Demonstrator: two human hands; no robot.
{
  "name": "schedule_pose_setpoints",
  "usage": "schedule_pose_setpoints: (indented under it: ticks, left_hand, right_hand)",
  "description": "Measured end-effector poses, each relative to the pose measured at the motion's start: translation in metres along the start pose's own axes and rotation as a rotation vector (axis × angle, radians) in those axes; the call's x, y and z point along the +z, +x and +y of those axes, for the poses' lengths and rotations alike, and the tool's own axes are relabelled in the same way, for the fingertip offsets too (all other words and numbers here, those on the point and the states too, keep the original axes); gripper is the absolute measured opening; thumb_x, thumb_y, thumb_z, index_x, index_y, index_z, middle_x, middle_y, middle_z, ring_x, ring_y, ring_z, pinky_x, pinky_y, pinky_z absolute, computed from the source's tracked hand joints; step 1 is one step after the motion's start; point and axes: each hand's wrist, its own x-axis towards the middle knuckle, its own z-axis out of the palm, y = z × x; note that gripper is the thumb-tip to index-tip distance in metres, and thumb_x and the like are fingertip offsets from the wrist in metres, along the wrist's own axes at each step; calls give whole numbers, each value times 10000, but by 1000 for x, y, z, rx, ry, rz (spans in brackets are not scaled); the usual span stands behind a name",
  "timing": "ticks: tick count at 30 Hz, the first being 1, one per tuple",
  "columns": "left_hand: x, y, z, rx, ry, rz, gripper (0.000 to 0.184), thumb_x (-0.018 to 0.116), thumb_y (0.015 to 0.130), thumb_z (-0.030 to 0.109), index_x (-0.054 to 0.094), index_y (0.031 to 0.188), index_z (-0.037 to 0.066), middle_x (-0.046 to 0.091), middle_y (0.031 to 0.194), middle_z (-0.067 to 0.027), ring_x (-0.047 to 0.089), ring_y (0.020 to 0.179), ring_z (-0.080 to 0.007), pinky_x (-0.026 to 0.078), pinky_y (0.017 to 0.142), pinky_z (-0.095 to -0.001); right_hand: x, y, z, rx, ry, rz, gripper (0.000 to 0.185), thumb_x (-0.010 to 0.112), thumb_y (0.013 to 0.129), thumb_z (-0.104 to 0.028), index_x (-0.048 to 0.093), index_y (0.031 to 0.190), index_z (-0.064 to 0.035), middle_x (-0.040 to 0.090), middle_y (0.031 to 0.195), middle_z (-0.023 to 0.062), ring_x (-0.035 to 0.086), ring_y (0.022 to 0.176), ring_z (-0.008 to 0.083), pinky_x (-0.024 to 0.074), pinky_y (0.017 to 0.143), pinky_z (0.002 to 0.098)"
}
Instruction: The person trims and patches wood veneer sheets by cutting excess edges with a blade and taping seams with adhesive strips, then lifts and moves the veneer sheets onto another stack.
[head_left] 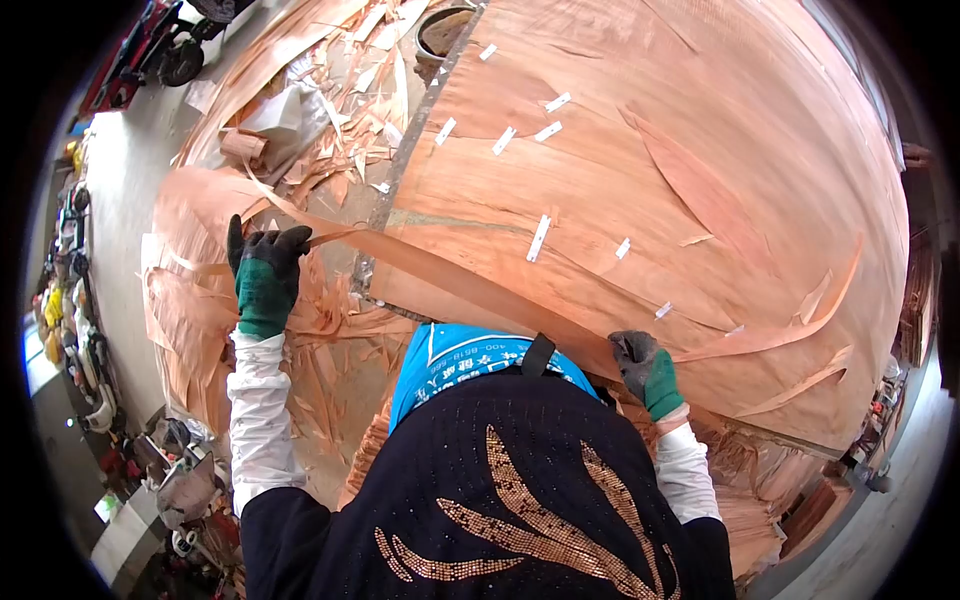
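Observation:
A long, narrow strip of wood veneer (450, 278) runs slantwise across the near-left corner of the worktable (600, 180). My left hand (268, 275), in a green glove with dark fingers, is closed at the strip's left part, past the table edge; one finger sticks out. At the near edge of the table, my right hand (645, 368), gloved alike, has its fingers closed on the strip's right part. Reddish veneer sheets cover the tabletop, with several short white tape pieces (538, 238) on them. A loose pointed veneer piece (700, 185) lies farther back.
Veneer scraps (345, 110) litter the floor to the left, beside a heap of larger veneer pieces (195, 290). A bucket (443, 35) stands by the table's far-left edge. A curled offcut (800, 330) lies to the right. Parked vehicles (165, 50) show at far left.

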Motion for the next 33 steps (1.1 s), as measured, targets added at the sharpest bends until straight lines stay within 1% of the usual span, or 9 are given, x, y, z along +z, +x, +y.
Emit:
schedule_pose_setpoints:
  ticks: [6,7,9,13,15,17,19,26,33]
  left_hand:
    - [14,19,-22,-5,67,-42,196,590,791,106,674,939,202,667,792,-13,621,802,-245,220,1091,-519]
    - [24,29,-30,-6,99,-48,185,589,795,125,676,937,206,671,804,-13,623,811,-247,220,1088,-522]
    - [62,54,-54,-97,46,-206,207,576,830,183,671,1012,207,682,899,-38,627,915,-247,193,1092,-558]
    - [95,77,-18,-168,228,-107,379,546,874,207,558,1252,192,600,1230,-54,547,1156,-241,210,1083,-602]
    - [99,79,15,-180,0,-120,402,611,844,204,574,1243,167,591,1241,-90,537,1162,-268,320,1061,-496]
    - [112,62,48,113,-69,86,367,606,853,187,583,1218,162,592,1234,-102,541,1161,-268,367,1039,-467]
    - [120,53,74,123,-159,64,364,606,856,191,580,1217,157,592,1232,-99,540,1163,-280,372,1033,-470]
    - [124,29,97,-14,-156,-127,432,615,841,252,545,1254,144,615,1175,-114,564,1107,-304,379,1017,-489]
    - [132,29,104,-88,-131,-73,497,660,800,277,539,1265,149,551,1263,-131,479,1208,-339,363,1027,-491]
  right_hand:
    - [-50,27,-3,80,-1,2,146,585,826,-135,670,931,-79,644,914,170,596,879,385,482,759,435]
    - [-71,41,-32,-33,-217,64,149,582,829,-156,662,920,-69,644,938,185,591,885,391,481,756,440]
    - [-78,78,-36,-56,-320,75,149,601,816,-168,661,911,-71,646,939,190,601,889,389,489,731,435]
    - [-74,125,-30,-20,-468,6,147,623,795,-151,654,907,-62,646,918,189,603,881,393,492,715,436]
    - [-73,131,-26,-24,-516,-33,145,615,798,-159,655,910,-76,650,926,179,609,878,389,497,718,446]
    - [-75,132,-31,-9,-520,-49,142,593,808,-167,662,910,-96,657,948,161,623,877,374,507,724,457]
    - [-77,135,-30,-5,-525,-73,142,612,797,-156,651,910,-81,650,947,169,611,888,381,496,731,455]
    - [-92,131,-4,-95,-614,-37,147,591,808,-158,672,920,-107,661,953,153,631,875,364,509,719,453]
    - [-104,140,-31,126,-648,-19,237,617,774,-120,650,1005,-80,634,1043,213,628,924,379,518,761,439]
